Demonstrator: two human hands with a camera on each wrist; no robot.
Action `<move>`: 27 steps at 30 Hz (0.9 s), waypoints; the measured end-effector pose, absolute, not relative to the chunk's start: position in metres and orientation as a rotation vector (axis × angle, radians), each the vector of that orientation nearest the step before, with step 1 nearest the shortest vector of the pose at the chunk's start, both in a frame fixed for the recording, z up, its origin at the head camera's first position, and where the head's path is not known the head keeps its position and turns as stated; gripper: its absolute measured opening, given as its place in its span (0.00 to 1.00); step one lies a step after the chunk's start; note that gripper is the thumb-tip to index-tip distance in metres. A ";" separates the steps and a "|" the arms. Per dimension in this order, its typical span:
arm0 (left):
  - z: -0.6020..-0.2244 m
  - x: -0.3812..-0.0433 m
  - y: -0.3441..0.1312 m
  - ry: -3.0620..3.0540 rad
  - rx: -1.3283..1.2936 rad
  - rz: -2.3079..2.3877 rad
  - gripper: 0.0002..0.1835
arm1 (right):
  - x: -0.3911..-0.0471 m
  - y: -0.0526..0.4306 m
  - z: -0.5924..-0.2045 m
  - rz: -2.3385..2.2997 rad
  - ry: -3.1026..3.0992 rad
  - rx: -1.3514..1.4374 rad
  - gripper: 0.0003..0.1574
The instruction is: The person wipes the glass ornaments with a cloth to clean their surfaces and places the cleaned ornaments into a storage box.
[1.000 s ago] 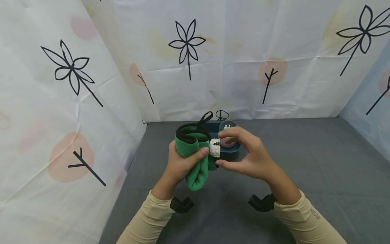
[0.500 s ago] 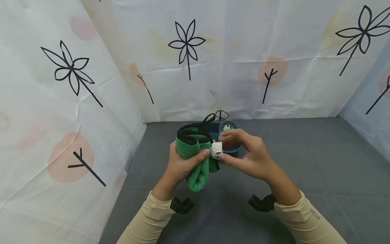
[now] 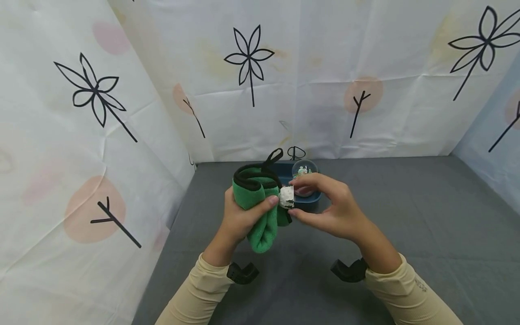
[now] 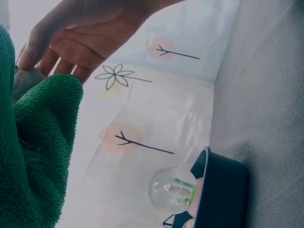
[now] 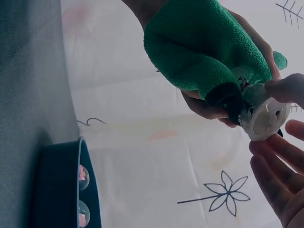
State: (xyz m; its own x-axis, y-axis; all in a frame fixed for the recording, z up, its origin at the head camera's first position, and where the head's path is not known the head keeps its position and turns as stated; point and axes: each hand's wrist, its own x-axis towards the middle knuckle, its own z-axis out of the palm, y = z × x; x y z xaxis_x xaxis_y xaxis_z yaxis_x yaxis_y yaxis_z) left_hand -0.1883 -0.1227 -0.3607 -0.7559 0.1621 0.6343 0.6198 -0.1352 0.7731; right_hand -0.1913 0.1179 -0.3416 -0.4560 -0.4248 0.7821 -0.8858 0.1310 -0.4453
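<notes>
My left hand (image 3: 243,216) grips a folded green towel (image 3: 260,225) with black edging and a hanging loop. Wrapped in the towel is a small snow globe, its white base (image 3: 286,197) sticking out to the right. With thumb and fingertips, my right hand (image 3: 333,205) pinches that base at its rim. The right wrist view shows the base's round underside (image 5: 267,121) and a bit of clear glass against the towel. Most of the globe's dome is hidden by the cloth.
Behind the hands, a dark blue bin (image 3: 306,203) stands on the grey tabletop (image 3: 406,216). Another snow globe (image 4: 173,190) with a pink base is in it; the right wrist view shows small clear domes (image 5: 83,178) there. A patterned white curtain (image 3: 317,113) hangs behind.
The white base has turned between my right fingers, so its green tree decoration shifted from the upper part to the lower edge. Towel and hands moved slightly right, then back left.
</notes>
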 end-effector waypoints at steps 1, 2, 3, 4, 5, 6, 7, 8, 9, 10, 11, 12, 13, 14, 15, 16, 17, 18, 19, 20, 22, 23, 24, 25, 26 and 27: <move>-0.361 -0.188 -0.123 -1.816 -0.872 -1.962 0.21 | -0.191 0.118 -0.342 1.284 -1.952 1.248 0.28; -0.361 -0.188 -0.123 -1.819 -0.870 -1.965 0.21 | -0.190 0.118 -0.341 1.279 -1.964 1.238 0.28; -0.360 -0.187 -0.123 -1.817 -0.873 -1.969 0.21 | -0.190 0.118 -0.341 1.275 -1.973 1.228 0.28; -0.360 -0.187 -0.122 -1.815 -0.875 -1.971 0.21 | -0.189 0.118 -0.341 1.275 -1.982 1.220 0.28; -0.360 -0.187 -0.122 -1.809 -0.886 -1.973 0.21 | -0.189 0.118 -0.341 1.278 -1.992 1.212 0.28; -0.360 -0.187 -0.122 -1.802 -0.901 -1.979 0.20 | -0.188 0.118 -0.341 1.277 -2.000 1.207 0.27; -0.360 -0.188 -0.121 -1.793 -0.921 -1.985 0.20 | -0.188 0.118 -0.340 1.282 -2.008 1.200 0.27; -0.360 -0.188 -0.121 -1.782 -0.942 -1.991 0.20 | -0.188 0.118 -0.340 1.289 -2.014 1.195 0.28; -0.359 -0.188 -0.121 -1.772 -0.963 -1.991 0.20 | -0.188 0.118 -0.340 1.293 -2.019 1.189 0.28; -0.359 -0.189 -0.120 -1.762 -0.980 -1.991 0.20 | -0.188 0.118 -0.340 1.298 -2.026 1.184 0.28; -0.359 -0.189 -0.120 -1.753 -0.993 -1.988 0.20 | -0.188 0.118 -0.340 1.299 -2.034 1.176 0.29; -0.359 -0.190 -0.120 -1.746 -0.999 -1.981 0.20 | -0.188 0.118 -0.340 1.297 -2.041 1.168 0.29; -0.359 -0.190 -0.120 -1.744 -0.997 -1.969 0.20 | -0.188 0.118 -0.340 1.301 -2.048 1.162 0.30; -0.359 -0.191 -0.120 -1.744 -0.990 -1.955 0.20 | -0.188 0.118 -0.340 1.301 -2.055 1.159 0.30; -0.359 -0.191 -0.120 -1.747 -0.981 -1.944 0.20 | -0.188 0.118 -0.340 1.297 -2.058 1.157 0.31; -0.358 -0.191 -0.121 -1.750 -0.970 -1.938 0.20 | -0.189 0.119 -0.340 1.292 -2.058 1.160 0.32; -0.359 -0.190 -0.122 -1.757 -0.956 -1.930 0.20 | -0.188 0.119 -0.340 1.292 -2.054 1.164 0.33; -0.359 -0.190 -0.122 -1.761 -0.945 -1.928 0.20 | -0.188 0.119 -0.340 1.293 -2.045 1.177 0.33; -0.359 -0.190 -0.123 -1.768 -0.932 -1.927 0.20 | -0.189 0.119 -0.340 1.295 -2.031 1.191 0.34; -0.359 -0.190 -0.123 -1.774 -0.919 -1.929 0.20 | -0.189 0.119 -0.341 1.292 -2.019 1.203 0.34; -0.359 -0.189 -0.124 -1.785 -0.899 -1.934 0.20 | -0.188 0.119 -0.340 1.292 -1.991 1.230 0.35; -0.359 -0.189 -0.124 -1.790 -0.893 -1.936 0.20 | -0.188 0.119 -0.340 1.295 -1.981 1.238 0.34; -0.358 -0.189 -0.124 -1.793 -0.891 -1.939 0.20 | -0.188 0.119 -0.340 1.292 -1.973 1.245 0.34; -0.358 -0.188 -0.124 -1.796 -0.891 -1.941 0.20 | -0.188 0.119 -0.340 1.292 -1.970 1.245 0.33; -0.358 -0.188 -0.124 -1.797 -0.890 -1.946 0.20 | -0.188 0.119 -0.340 1.289 -1.973 1.243 0.33; -0.358 -0.188 -0.124 -1.798 -0.889 -1.949 0.20 | -0.188 0.119 -0.341 1.288 -1.976 1.239 0.33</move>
State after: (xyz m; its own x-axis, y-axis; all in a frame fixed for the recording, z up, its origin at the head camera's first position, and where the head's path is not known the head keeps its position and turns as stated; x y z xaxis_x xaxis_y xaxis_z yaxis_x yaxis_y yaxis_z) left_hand -0.1876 -0.1243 -0.3582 -0.7451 0.1614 0.6471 0.6320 -0.1388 0.7624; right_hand -0.1877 0.1188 -0.3406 -0.4796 -0.4291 0.7654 -0.8735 0.1501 -0.4632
